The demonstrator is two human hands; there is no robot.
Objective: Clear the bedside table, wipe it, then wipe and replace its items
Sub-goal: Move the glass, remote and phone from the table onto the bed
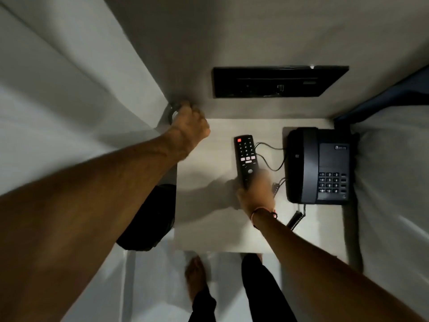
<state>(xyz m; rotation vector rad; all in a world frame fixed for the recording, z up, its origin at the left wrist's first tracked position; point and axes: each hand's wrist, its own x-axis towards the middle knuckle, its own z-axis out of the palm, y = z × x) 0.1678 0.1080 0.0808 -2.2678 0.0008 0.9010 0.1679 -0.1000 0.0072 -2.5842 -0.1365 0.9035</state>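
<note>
While my right hand (255,191) gripped the remote (245,159) on the desk (209,217), the phone (320,166) sat beside it. My left hand (189,126) closed on something round I couldn't identify.

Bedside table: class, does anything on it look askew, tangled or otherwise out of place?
The phone sits squarely, but its thin cable loops loosely across the table toward the remote, which the right hand grips. Nothing looks spilled or damaged.

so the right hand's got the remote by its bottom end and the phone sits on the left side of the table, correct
Not quite. In the head view the phone sits on the right side of the table, not the left. The right hand does hold the remote by its bottom end.
</note>
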